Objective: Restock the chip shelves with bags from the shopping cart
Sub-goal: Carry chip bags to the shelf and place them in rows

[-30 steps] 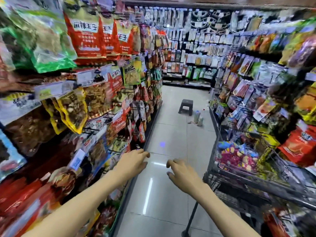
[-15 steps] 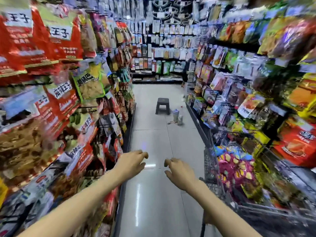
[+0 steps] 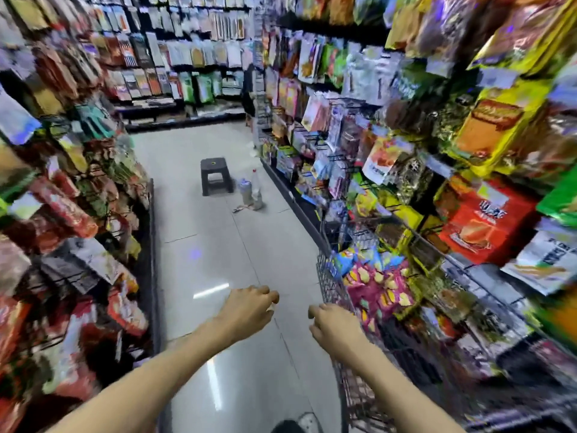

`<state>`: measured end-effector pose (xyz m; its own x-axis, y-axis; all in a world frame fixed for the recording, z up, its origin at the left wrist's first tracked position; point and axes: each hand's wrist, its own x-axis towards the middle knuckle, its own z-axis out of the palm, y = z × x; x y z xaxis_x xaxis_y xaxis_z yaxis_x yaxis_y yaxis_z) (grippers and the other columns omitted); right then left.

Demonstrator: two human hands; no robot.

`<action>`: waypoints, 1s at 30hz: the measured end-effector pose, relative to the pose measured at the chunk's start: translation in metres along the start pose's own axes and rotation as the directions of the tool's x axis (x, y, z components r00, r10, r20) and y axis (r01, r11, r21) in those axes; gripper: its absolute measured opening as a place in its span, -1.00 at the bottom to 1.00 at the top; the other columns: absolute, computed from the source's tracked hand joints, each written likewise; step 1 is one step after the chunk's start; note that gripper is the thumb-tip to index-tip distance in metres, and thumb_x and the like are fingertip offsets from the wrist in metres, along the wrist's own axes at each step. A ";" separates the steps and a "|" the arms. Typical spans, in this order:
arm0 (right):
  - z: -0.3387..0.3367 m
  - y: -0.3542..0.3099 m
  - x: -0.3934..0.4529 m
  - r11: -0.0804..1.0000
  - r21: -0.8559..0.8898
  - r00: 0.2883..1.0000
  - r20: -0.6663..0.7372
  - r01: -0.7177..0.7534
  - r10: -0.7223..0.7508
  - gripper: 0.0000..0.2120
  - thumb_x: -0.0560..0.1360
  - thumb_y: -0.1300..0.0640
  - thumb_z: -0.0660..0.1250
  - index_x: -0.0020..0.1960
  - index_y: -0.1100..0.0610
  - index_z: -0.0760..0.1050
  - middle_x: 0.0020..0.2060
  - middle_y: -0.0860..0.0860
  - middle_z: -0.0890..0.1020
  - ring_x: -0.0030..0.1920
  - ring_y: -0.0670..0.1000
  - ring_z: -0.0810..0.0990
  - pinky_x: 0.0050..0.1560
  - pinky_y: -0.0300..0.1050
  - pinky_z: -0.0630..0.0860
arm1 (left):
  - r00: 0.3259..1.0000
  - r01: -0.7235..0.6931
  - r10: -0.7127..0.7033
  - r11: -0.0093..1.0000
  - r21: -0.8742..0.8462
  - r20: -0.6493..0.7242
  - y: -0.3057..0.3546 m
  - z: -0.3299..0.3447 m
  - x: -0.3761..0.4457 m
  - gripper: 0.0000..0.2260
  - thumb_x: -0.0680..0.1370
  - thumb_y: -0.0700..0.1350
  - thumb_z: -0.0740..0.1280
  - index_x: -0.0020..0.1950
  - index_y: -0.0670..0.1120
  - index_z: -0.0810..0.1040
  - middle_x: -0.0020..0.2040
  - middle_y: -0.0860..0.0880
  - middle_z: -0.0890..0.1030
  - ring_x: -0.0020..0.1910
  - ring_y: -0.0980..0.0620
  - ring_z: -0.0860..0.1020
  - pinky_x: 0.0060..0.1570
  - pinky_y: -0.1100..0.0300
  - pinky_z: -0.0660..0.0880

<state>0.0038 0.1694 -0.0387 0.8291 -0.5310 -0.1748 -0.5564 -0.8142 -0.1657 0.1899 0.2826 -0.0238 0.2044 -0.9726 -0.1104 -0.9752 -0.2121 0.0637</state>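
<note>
The wire shopping cart [image 3: 331,285] stands on the right side of the aisle, against the right shelves. Pink and blue chip bags [image 3: 377,285] fill its basket. My right hand [image 3: 335,328] hovers just left of the cart's near corner, fingers loosely curled, holding nothing. My left hand [image 3: 246,309] is out over the floor, a little to the left of the right hand, also loosely curled and holding nothing. Hanging snack bags crowd the right shelves [image 3: 468,145] and the left shelves [image 3: 78,198]. The picture is blurred by motion.
A black plastic stool [image 3: 216,176] stands in the aisle ahead, with two bottles [image 3: 251,192] on the floor beside it. More racks of goods [image 3: 187,64] close off the far end. The tiled floor [image 3: 212,245] runs between the shelves.
The view has swung to the right, so the cart and right shelves now fill more of the picture. Both hands stay held out in front, holding nothing; the right hand is nearer the cart.
</note>
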 end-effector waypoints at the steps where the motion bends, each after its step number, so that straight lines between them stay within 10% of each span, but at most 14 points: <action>1: -0.001 0.014 0.013 1.000 0.010 1.000 0.000 -0.022 0.022 -0.72 0.59 0.06 0.17 0.26 0.10 0.42 0.17 0.08 0.54 0.22 0.16 0.51 0.05 -0.01 0.46 | 1.000 -0.026 0.026 1.000 0.010 0.011 -0.002 -0.001 0.026 -0.70 0.61 0.00 0.18 0.34 0.03 0.43 0.26 0.01 0.52 0.24 -0.08 0.51 0.07 0.02 0.49; 16: 0.010 0.206 0.087 0.870 0.179 0.888 0.124 -0.459 0.443 -0.71 0.63 0.03 0.14 0.31 0.10 0.39 0.19 0.07 0.54 0.22 0.16 0.53 0.11 0.04 0.49 | 0.925 -0.308 0.308 0.951 -0.034 0.224 0.081 0.012 0.315 -0.73 0.62 -0.03 0.19 0.31 0.06 0.44 0.29 0.04 0.50 0.23 -0.06 0.52 0.03 0.08 0.47; 30: 0.038 0.234 0.124 0.545 0.189 0.572 0.386 -0.817 0.723 -0.51 0.64 0.17 0.09 0.55 0.02 0.15 0.29 0.10 0.52 0.17 0.15 0.59 0.08 0.04 0.57 | 0.694 -0.516 0.478 0.852 -0.091 0.539 0.078 0.094 0.435 -0.68 0.62 0.03 0.15 0.35 -0.01 0.41 0.21 -0.10 0.57 0.16 -0.18 0.57 0.02 0.04 0.49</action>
<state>-0.0252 -0.0780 -0.1359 0.0508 -0.8022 -0.5949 -0.9908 0.0342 -0.1307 0.1951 -0.1481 -0.1605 -0.3703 -0.7250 -0.5807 -0.9282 0.3125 0.2017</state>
